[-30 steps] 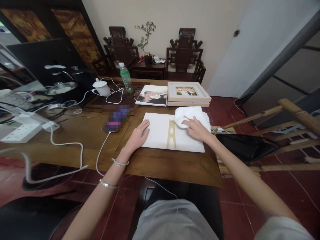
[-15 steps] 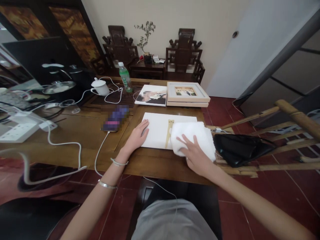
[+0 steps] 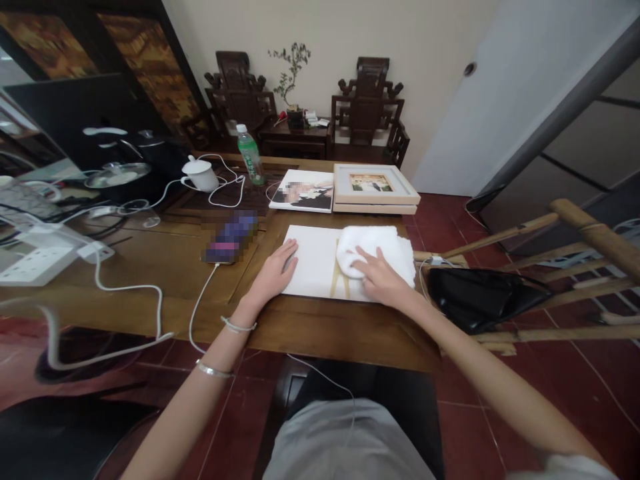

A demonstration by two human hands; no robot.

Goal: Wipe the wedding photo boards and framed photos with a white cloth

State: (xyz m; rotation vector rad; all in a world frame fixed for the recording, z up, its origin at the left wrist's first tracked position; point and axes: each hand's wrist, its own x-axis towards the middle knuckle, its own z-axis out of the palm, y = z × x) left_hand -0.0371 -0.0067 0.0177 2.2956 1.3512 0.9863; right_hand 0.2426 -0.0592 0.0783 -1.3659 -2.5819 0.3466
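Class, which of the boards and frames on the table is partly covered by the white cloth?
The front white board, bearing a yellowish shape; the photo panel and pale framed picture behind it are clear of the cloth.

A green bottle (image 3: 251, 158) stands upright on the desk (image 3: 320, 327) over there, close to a lidded white cup (image 3: 201, 176). A white cable (image 3: 192, 313) runs into a phone (image 3: 230, 238) lying flat. A framed picture (image 3: 371, 184) lies toward the far edge; beyond it, a potted plant (image 3: 295, 119) stands between two dark carved chairs (image 3: 371, 100).
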